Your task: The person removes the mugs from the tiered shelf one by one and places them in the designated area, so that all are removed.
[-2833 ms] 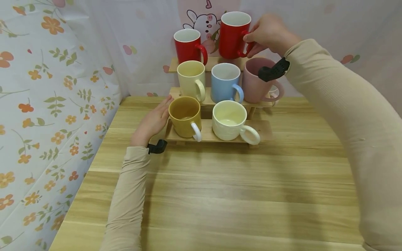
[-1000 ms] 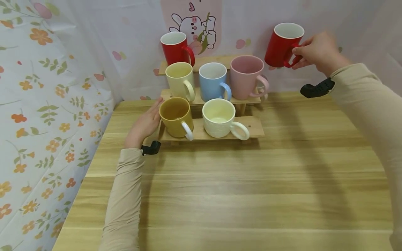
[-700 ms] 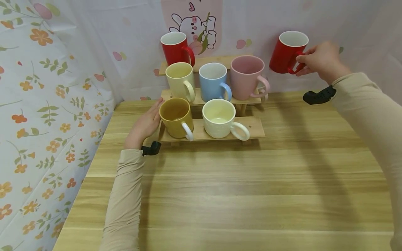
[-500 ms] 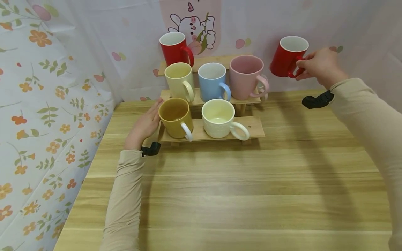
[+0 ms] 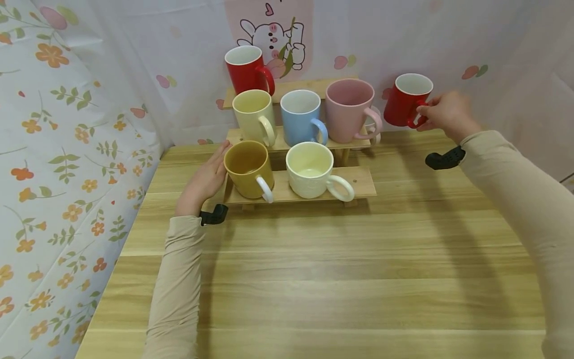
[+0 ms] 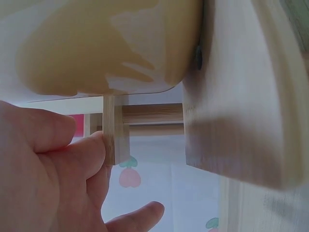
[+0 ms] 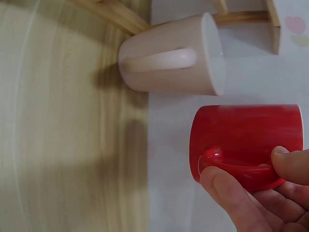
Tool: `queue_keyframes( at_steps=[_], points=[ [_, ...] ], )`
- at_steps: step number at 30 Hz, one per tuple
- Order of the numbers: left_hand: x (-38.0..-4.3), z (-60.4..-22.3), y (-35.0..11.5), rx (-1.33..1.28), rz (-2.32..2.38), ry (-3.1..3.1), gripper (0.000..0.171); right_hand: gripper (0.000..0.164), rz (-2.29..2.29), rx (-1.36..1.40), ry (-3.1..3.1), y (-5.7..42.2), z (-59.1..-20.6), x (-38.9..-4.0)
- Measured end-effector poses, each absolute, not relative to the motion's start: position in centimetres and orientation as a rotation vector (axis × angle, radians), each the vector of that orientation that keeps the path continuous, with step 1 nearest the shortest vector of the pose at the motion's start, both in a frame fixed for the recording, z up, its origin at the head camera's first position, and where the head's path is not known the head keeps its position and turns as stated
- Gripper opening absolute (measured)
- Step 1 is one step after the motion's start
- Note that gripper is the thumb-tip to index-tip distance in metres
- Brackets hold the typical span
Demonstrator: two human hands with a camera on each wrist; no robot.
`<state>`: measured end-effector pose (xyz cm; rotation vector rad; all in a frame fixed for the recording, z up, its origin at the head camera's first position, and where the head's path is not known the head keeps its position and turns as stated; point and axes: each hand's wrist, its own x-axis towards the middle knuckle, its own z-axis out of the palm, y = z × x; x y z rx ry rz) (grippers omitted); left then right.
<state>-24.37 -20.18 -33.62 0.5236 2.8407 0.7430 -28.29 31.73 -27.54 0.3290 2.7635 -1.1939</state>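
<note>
At the back right, my right hand grips a red mug by its handle; in the right wrist view, fingers and thumb close round the handle of this white-lined mug. The mug is upright above the table's back edge. My left hand lies against the left side of the tiered wooden rack, its fingers straight in the head view. In the left wrist view, fingertips touch the rack's wooden end, just beneath the mustard mug. The rack's top tier bears another red mug at its left end.
Yellow, blue and pink mugs stand on the middle tier. A mustard mug and a cream mug are on the lowest. Behind the rack, a pale mug stands on the table.
My right hand has taken the red mug off the top tier's right part, carried it right past the rack, then lowered it. My left hand stays at the rack.
</note>
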Motion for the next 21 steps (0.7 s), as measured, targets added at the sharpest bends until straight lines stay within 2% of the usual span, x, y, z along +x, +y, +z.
queue_keyframes(
  at_steps=[21],
  points=[
    [-24.2,-33.6,-20.1,0.479,0.711,2.861,0.056,0.035,-1.275,0.274,2.781,31.2,-33.4,-29.0]
  ],
)
